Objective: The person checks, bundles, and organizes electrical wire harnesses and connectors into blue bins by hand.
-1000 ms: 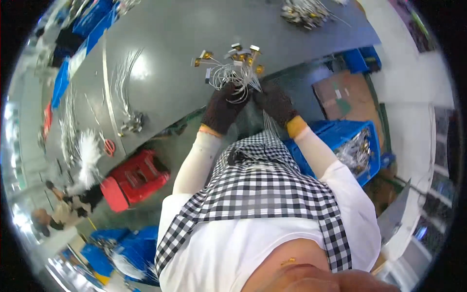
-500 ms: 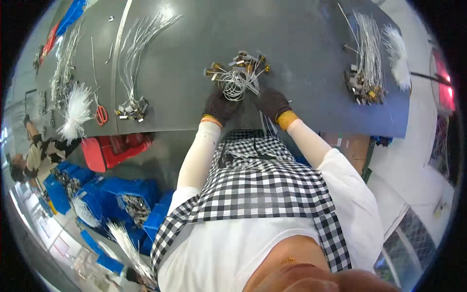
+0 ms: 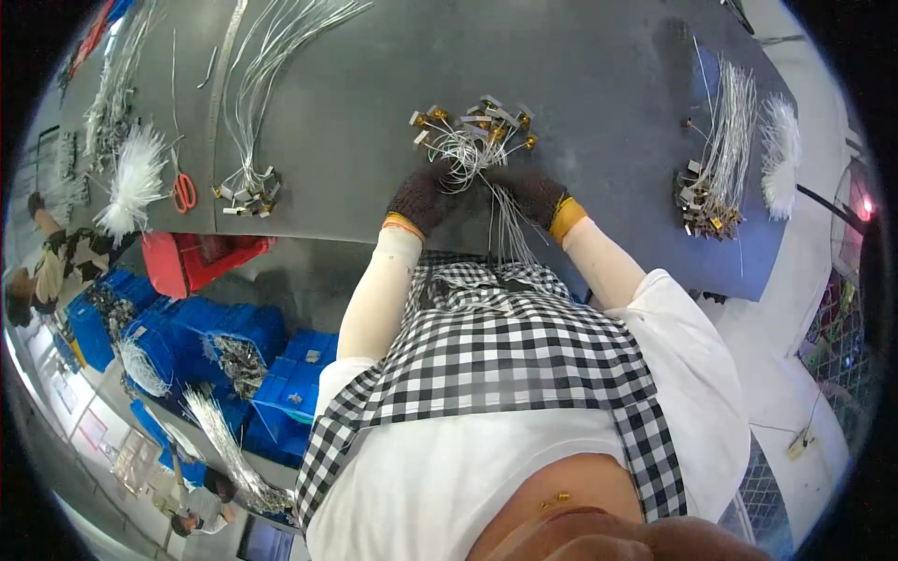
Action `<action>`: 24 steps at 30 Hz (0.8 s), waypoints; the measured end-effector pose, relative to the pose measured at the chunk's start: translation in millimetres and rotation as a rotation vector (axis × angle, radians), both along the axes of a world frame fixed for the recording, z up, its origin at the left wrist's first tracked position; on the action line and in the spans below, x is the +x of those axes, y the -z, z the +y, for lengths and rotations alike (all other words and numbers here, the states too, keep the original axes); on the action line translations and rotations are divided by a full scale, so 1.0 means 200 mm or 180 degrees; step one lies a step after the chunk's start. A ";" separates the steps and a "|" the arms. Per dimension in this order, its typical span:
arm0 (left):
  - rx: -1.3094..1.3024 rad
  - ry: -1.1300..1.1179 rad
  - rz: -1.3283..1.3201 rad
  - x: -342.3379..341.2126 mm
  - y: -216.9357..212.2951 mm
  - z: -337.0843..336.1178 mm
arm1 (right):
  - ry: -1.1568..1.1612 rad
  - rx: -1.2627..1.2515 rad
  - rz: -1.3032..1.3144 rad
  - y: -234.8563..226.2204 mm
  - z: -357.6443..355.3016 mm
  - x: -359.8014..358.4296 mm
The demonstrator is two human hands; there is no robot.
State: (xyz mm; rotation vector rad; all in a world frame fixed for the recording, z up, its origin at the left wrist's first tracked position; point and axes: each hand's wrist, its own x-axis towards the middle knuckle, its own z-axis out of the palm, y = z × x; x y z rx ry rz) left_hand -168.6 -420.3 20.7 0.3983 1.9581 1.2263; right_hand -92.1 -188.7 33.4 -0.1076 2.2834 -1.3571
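A coiled bundle of thin grey cables [image 3: 460, 159] lies at the near middle of the dark table, with brass-coloured and grey connectors fanned out on its far side. My left hand [image 3: 419, 198], in a dark knitted glove, is closed on the left of the coil. From the right, my right hand [image 3: 531, 192], gloved alike, closes on the bundle near where the cables gather. Their loose tails [image 3: 508, 229] hang between my hands over the table's edge toward my checked apron. The fingertips are partly hidden by gloves and cables.
To the left lie another cable bundle [image 3: 251, 154], red-handled scissors [image 3: 185, 192] and a bunch of white ties [image 3: 131, 192]. On the right are a larger cable bundle [image 3: 725, 154] and more white ties [image 3: 779, 154]. Blue bins [image 3: 220, 323] and a red stool [image 3: 192, 262] stand lower left.
The connectors have spread wider on the far side of the coil. More of the cable tails shows between my hands. The whole view has turned slightly.
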 end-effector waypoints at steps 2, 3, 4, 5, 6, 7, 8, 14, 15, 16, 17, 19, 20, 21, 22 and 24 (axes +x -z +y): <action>-0.0195 0.0073 0.0197 -0.04 -0.08 0.03 | 0.0505 -0.0437 -0.0409 0.03 -0.01 0.02; -0.0427 0.0095 0.0362 -0.03 -0.15 0.03 | 0.0969 -0.0874 -0.0124 0.06 -0.04 0.06; -0.0417 0.0120 0.0356 0.00 -0.15 0.02 | 0.1431 -0.1309 0.0171 0.08 -0.05 0.11; -0.0317 -0.0250 0.0439 0.03 -0.14 -0.01 | 0.1444 -0.1310 0.0169 0.04 -0.08 0.11; -0.0218 -0.0619 0.0520 0.06 -0.12 -0.04 | 0.1173 -0.0387 0.0347 -0.01 -0.10 0.12; -0.0224 -0.0607 0.0515 0.07 -0.11 -0.09 | 0.0884 0.0531 0.0513 -0.05 -0.13 0.12; -0.0112 -0.0479 0.0392 0.04 -0.03 -0.03 | 0.0845 0.0600 0.0570 -0.01 -0.02 0.10; 0.0702 -0.0956 -0.0280 0.06 -0.05 -0.17 | 0.1156 0.0560 0.0825 0.11 -0.01 0.13; 0.1088 -0.1126 -0.0414 0.07 0.01 -0.17 | 0.1839 -0.0704 0.0250 0.18 0.01 0.14; 0.1476 -0.1293 -0.0548 0.08 0.05 -0.17 | 0.2474 -0.1981 -0.0351 0.23 0.03 0.17; 0.1461 -0.1303 -0.0562 0.08 0.03 -0.17 | 0.2475 -0.1985 -0.0374 0.16 -0.01 0.16; 0.1517 -0.1426 -0.0758 0.05 -0.10 -0.13 | 0.1248 0.0289 0.0775 -0.16 -0.12 0.07; 0.1541 -0.1388 -0.0755 0.03 -0.11 -0.12 | 0.1277 0.0314 0.0795 -0.09 -0.10 0.09; 0.1302 -0.1198 -0.0507 0.02 -0.12 -0.11 | 0.1405 0.0165 0.0437 0.06 -0.07 0.13; 0.1056 -0.1044 -0.0256 0.01 -0.12 -0.10 | 0.1499 0.0003 0.0070 0.13 -0.04 0.16; 0.0842 -0.1078 -0.0021 0.00 -0.02 -0.17 | 0.1747 -0.0231 0.0241 -0.06 -0.12 0.09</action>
